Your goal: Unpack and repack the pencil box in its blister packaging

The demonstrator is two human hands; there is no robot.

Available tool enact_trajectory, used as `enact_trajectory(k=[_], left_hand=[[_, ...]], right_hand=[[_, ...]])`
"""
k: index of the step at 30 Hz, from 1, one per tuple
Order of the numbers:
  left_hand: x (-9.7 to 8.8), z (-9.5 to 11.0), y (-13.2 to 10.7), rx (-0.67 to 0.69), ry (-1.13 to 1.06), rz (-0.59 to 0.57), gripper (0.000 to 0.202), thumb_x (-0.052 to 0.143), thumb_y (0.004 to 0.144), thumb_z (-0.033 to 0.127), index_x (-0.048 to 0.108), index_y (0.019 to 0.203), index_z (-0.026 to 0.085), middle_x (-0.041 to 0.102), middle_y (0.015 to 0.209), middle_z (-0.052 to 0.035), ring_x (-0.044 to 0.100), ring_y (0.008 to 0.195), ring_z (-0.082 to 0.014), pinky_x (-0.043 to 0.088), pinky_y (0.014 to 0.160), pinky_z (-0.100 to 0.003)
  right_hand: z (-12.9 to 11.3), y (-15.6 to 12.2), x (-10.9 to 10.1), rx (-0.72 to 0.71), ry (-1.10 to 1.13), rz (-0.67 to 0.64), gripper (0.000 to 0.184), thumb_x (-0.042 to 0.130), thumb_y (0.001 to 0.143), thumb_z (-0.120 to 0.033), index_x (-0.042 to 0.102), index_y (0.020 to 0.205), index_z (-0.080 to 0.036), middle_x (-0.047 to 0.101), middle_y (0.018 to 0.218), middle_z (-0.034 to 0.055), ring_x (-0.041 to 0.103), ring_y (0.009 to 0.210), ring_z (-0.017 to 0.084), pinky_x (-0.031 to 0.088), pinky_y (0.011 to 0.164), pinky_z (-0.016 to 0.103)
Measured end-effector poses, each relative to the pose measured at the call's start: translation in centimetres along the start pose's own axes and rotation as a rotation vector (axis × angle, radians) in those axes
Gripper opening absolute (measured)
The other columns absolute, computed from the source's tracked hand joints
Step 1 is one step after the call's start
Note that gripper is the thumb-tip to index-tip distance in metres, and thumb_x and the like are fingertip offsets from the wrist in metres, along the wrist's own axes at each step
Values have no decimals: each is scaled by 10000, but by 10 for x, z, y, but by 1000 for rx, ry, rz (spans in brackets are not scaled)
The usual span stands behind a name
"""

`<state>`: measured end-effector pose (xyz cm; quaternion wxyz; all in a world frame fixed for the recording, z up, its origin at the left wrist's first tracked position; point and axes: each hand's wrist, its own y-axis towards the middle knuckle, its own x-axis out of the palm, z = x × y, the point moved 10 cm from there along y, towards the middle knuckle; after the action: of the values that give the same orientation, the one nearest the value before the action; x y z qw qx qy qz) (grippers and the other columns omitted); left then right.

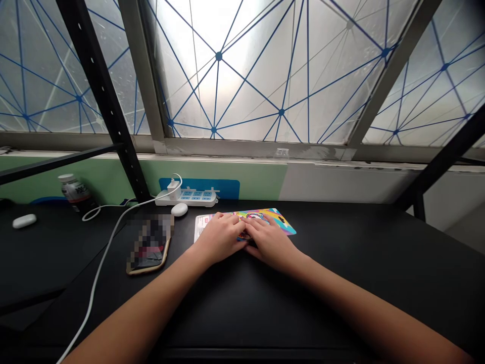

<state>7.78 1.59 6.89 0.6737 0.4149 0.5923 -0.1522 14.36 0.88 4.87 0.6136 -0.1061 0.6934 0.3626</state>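
A flat, brightly printed package card (pixel 281 219) with a hang hole lies on the black desk, partly hidden under both hands. My left hand (pixel 222 235) rests palm down on its left half, the fingers slightly bent over the print. From the right, my right hand (pixel 271 240) lies over the card's middle with its fingers stretched out. The fingertips of both hands meet near the card's centre, and the thumbs come close together at its near edge. Anything beneath the fingers is hidden.
A phone (pixel 151 245) lies left of the card, near a white earbud case (pixel 179 210). Behind them is a white power strip (pixel 199 198) with a plugged charger; its white cable (pixel 99 275) crosses the desk. A bottle (pixel 78 192) and a white oval object (pixel 24 221) are farther left.
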Motion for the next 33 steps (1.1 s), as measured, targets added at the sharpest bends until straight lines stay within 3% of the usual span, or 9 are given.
enact_trajectory(k=[3, 6, 8, 11, 16, 20, 27, 30, 33], left_hand=[[5, -15, -2, -67, -18, 11, 465, 698, 845, 479, 604, 1212, 209, 661, 1214, -126, 574, 1152, -325, 426, 968, -461], [19, -39, -8, -192, -63, -39, 884, 632, 796, 701, 388, 1488, 207, 440, 1511, -205, 351, 1409, -403, 239, 1117, -618], [34, -53, -12, -261, -116, -129, 997, 517, 794, 806, 281, 1554, 205, 320, 1583, -226, 229, 1473, -425, 152, 1128, -675], [46, -62, -16, -306, -172, -214, 1038, 419, 786, 865, 246, 1571, 209, 290, 1599, -220, 205, 1484, -423, 138, 1125, -693], [45, -63, -16, -332, -156, -239, 1108, 411, 731, 913, 246, 1570, 207, 294, 1604, -195, 215, 1489, -382, 153, 1142, -666], [45, -64, -16, -344, -147, -243, 1126, 401, 709, 933, 264, 1562, 211, 311, 1601, -176, 229, 1485, -372, 145, 1154, -654], [49, -60, -15, -295, -170, -279, 1132, 382, 717, 936, 228, 1575, 214, 230, 1632, -173, 156, 1505, -390, 93, 1164, -657], [49, -58, -16, -288, -167, -291, 1099, 363, 748, 920, 229, 1577, 211, 199, 1635, -192, 122, 1510, -400, 99, 1153, -669], [49, -57, -17, -289, -179, -302, 1010, 328, 816, 871, 221, 1579, 217, 177, 1638, -194, 104, 1515, -387, 101, 1149, -673]], right_hand=[[0, 0, 4, -25, 30, -5, 478, 626, 905, -364, 542, 1342, -188, 596, 1382, 139, 514, 1281, 333, 340, 1109, 538], [0, 0, 7, -45, 38, -29, 549, 616, 920, -456, 517, 1397, -201, 561, 1430, 136, 481, 1319, 339, 341, 1115, 545], [2, -1, 9, -35, 39, -59, 622, 628, 910, -495, 484, 1439, -202, 528, 1468, 136, 448, 1354, 346, 335, 1122, 548], [5, -2, 11, -7, 50, -130, 704, 633, 894, -552, 457, 1474, -194, 473, 1517, 144, 401, 1400, 355, 330, 1131, 543], [15, -4, 12, 50, 122, -261, 745, 519, 903, -678, 450, 1492, -226, 414, 1558, 117, 357, 1437, 349, 305, 1150, 535], [39, -16, 8, 124, 163, -323, 721, 483, 910, -694, 450, 1492, -270, 399, 1565, 84, 359, 1439, 338, 289, 1158, 537], [83, -48, -14, 211, 67, -338, 567, 426, 958, -644, 617, 1353, -285, 581, 1429, 76, 495, 1344, 347, 373, 1081, 563], [68, -36, -14, 178, -22, -263, 605, 433, 948, -660, 640, 1321, -232, 609, 1391, 137, 534, 1295, 376, 404, 1042, 580], [29, -13, 4, 68, -21, -210, 731, 469, 919, -687, 463, 1482, -221, 431, 1545, 144, 393, 1409, 383, 347, 1104, 590]])
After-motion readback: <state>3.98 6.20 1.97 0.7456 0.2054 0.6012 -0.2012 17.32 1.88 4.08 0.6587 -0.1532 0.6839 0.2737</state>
